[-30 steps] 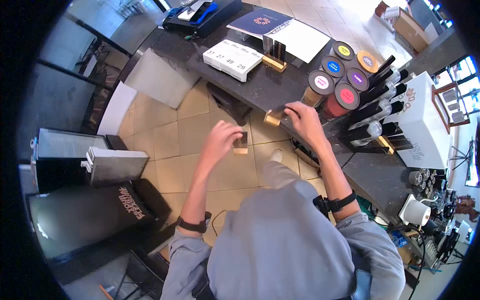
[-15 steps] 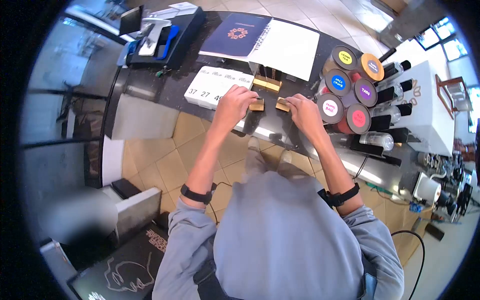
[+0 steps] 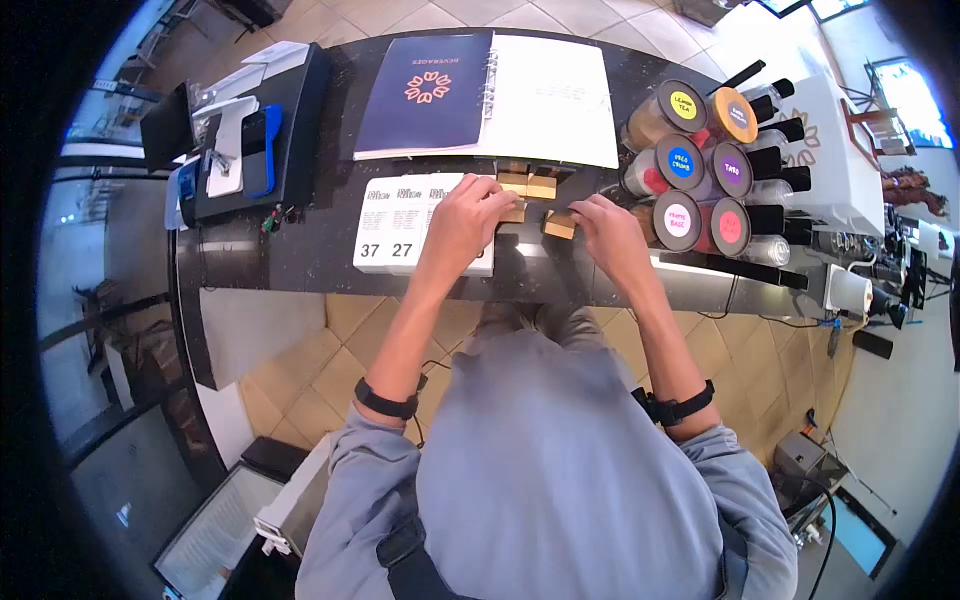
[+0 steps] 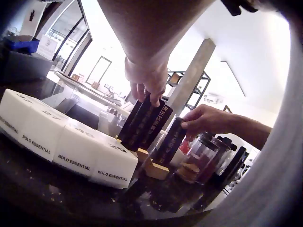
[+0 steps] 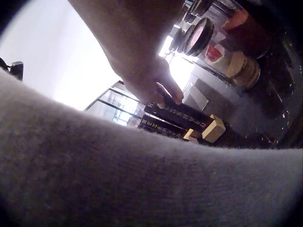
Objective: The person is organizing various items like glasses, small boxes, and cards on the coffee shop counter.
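My left hand (image 3: 465, 222) pinches the top edge of a black RESERVED sign (image 4: 156, 124) with a small wooden base. In the head view its base (image 3: 512, 213) shows just past my fingertips, beside the white number blocks (image 3: 383, 222). Between thumb and fingers, my right hand (image 3: 612, 240) holds a second RESERVED sign (image 5: 182, 115) by its top; the wooden base (image 3: 559, 226) is low over the black counter (image 3: 540, 275). Close behind the left hand's sign stand other signs on wooden bases (image 3: 541, 187), side by side.
An open ring binder (image 3: 555, 100) lies behind the signs. Several lidded jars (image 3: 678, 218) stand right of my right hand, with clear bottles and a white box (image 3: 830, 160) beyond. At the left is a black machine (image 3: 300, 140) with a blue-cased phone (image 3: 262, 150).
Both hands have carried their signs from over the floor to the counter, beside the other signs. The head view has turned to face the counter squarely.
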Motion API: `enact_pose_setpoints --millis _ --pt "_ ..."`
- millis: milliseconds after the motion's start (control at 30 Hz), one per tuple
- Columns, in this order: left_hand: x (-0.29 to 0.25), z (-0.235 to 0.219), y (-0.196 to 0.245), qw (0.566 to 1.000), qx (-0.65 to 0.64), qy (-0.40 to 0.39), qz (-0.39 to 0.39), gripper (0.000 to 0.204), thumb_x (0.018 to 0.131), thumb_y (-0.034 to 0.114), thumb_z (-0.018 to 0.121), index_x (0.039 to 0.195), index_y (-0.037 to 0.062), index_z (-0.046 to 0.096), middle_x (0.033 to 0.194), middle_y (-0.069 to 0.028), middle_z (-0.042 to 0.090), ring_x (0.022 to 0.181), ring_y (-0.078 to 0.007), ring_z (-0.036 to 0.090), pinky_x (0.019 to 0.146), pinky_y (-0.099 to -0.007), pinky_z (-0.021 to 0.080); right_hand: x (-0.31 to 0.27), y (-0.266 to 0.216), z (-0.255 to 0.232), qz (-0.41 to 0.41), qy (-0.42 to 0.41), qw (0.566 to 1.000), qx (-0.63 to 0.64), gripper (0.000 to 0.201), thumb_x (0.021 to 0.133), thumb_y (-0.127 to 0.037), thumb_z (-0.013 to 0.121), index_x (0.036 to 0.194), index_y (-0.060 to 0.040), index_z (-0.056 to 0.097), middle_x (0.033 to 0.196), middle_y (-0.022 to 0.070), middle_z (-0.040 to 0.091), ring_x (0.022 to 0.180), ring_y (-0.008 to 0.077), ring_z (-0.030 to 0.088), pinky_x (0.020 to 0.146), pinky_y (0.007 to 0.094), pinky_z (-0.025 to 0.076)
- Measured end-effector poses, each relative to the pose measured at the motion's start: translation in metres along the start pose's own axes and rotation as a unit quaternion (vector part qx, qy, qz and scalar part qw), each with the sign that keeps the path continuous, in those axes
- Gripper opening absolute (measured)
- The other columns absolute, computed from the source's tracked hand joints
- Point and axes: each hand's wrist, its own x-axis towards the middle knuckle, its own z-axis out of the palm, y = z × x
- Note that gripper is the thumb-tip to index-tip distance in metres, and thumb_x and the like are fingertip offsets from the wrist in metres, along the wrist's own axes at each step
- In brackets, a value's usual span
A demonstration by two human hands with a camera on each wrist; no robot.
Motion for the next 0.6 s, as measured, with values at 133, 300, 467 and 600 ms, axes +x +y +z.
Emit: enact_pose_setpoints --millis 133,300,467,600 --pt "0.007 0.000 -0.015 1.000 -0.021 -0.009 0.015 0.010 0.083 0.009 0.071 0.092 0.0051 0.070 0.086 -0.0066 0.063 0.084 -0.0244 0.061 0.071 -0.0365 0.051 0.007 0.007 -0.005 0.044 0.035 0.998 -0.018 0.017 0.089 -0.006 0.059 0.101 -0.0034 0.069 0.095 0.0146 0.066 0.086 0.0371 0.065 0.076 0.0452 0.052" --pt "0.011 0.001 -0.028 0.999 -0.034 -0.004 0.025 0.012 0.084 0.009 0.070 0.095 0.0064 0.069 0.086 -0.0065 0.061 0.084 -0.0250 0.060 0.070 -0.0387 0.053 0.018 0.010 -0.004 0.068 0.063 0.995 -0.023 0.017 0.087 -0.005 0.060 0.101 -0.0045 0.070 0.095 0.0149 0.066 0.088 0.0373 0.065 0.076 0.0451 0.052" --pt "0.009 0.002 -0.030 0.998 -0.056 -0.016 -0.005 0.021 0.085 0.007 0.069 0.106 0.0061 0.068 0.094 -0.0095 0.063 0.089 -0.0277 0.063 0.077 -0.0391 0.052 0.017 -0.001 -0.001 0.057 0.005 0.998 0.010 0.016 0.088 -0.006 0.061 0.101 -0.0027 0.069 0.093 0.0159 0.064 0.088 0.0374 0.063 0.076 0.0445 0.050" --pt "0.005 0.002 -0.034 0.996 -0.077 -0.027 -0.022 0.022 0.085 0.005 0.069 0.107 0.0051 0.067 0.097 -0.0105 0.063 0.091 -0.0295 0.064 0.077 -0.0396 0.052 0.021 -0.014 0.013 0.045 0.008 0.999 0.023 0.016 0.087 -0.005 0.059 0.099 -0.0036 0.069 0.091 0.0160 0.063 0.087 0.0375 0.063 0.076 0.0462 0.050"
